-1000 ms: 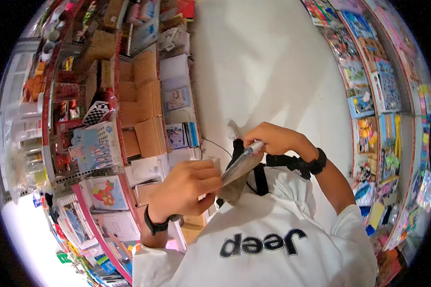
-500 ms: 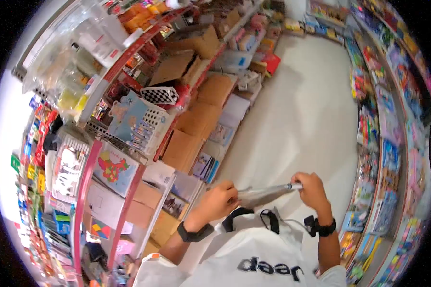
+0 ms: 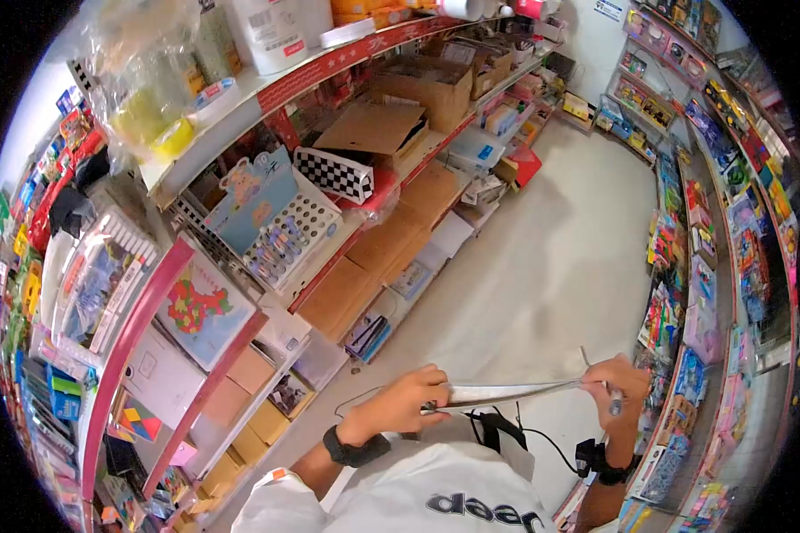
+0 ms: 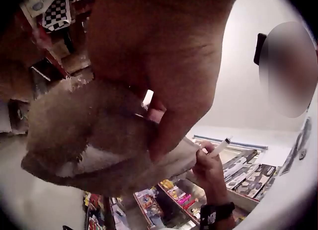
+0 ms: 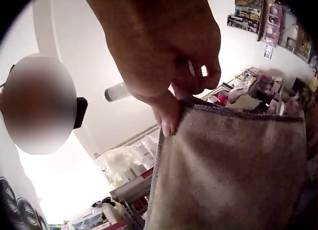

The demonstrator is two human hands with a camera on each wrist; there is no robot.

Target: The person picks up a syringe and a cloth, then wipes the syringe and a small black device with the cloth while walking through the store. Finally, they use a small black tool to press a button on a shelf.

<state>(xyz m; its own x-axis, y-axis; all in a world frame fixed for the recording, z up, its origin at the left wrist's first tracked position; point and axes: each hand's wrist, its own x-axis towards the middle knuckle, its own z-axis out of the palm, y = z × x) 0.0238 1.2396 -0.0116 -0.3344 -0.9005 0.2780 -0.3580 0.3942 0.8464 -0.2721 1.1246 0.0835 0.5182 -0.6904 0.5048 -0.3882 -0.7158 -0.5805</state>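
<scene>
Stretching grey cloth (image 3: 507, 393) taut at chest height | left hand (image 3: 406, 401) pinches one edge | right hand (image 3: 615, 384) grips other edge plus pen (image 3: 613, 402) | next: likely fold, keeping corners aligned

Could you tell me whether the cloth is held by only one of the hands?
No, the left hand grips one end of the cloth and the right hand pinches the other, stretching it between them.

Pale shop floor (image 3: 560, 258), cardboard boxes (image 3: 391, 235) and books (image 3: 369, 336) stacked on it along the left shelves (image 3: 267, 89), open boxes (image 3: 422, 84) and a checkered board (image 3: 333, 174) on the shelves, a toy rack (image 3: 684, 293) lining the right aisle
</scene>
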